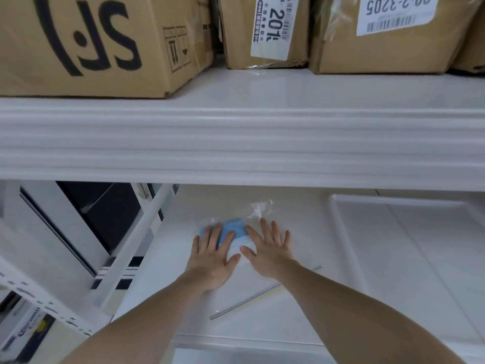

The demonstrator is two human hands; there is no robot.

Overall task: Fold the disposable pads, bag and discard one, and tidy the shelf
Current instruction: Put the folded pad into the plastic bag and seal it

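Observation:
A folded blue disposable pad (234,228) lies inside a clear zip bag (258,210) on the lower white shelf (301,324). The bag's zip strip (262,292) runs diagonally toward me, near the shelf's front. My left hand (212,258) lies flat with fingers spread on the pad's left part. My right hand (270,252) lies flat beside it on the pad's right part, pressing the bag down. Both palms cover much of the pad.
The upper white shelf (262,143) spans the view, carrying a large cardboard box (91,43) at left and labelled brown parcels (265,32) (388,35) at right. A white upright post (136,248) stands left of the lower shelf. A raised tray-like panel (406,245) lies to the right.

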